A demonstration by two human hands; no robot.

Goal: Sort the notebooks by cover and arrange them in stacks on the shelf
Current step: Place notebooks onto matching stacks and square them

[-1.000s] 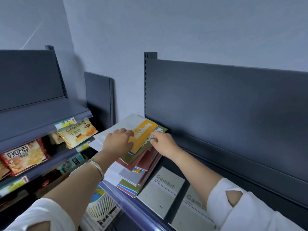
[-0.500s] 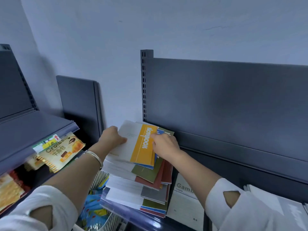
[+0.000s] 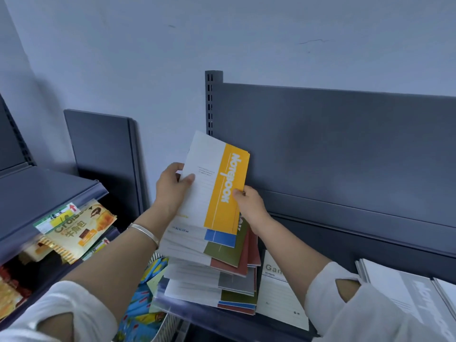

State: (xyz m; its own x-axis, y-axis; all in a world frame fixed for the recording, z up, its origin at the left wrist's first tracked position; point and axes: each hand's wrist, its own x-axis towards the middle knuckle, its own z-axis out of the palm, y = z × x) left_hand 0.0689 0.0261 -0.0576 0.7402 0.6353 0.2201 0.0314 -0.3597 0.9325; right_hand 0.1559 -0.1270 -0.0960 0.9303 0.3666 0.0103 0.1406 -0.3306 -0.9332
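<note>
A white and yellow notebook is lifted and tilted above a messy pile of notebooks with blue, olive, red and grey covers on the dark shelf. My left hand grips its white left edge, thumb on the cover. My right hand pinches its yellow right edge. To the right of the pile lies a white "Gambit" notebook. A stack of grey notebooks sits at the far right.
The shelf's dark back panel rises behind the notebooks. To the left, another shelf holds snack packets. A white wire basket with colourful items stands below the pile.
Both hands have lifted the yellow notebook up off the pile and tilted it more upright. The view has shifted right, revealing the grey stack.
</note>
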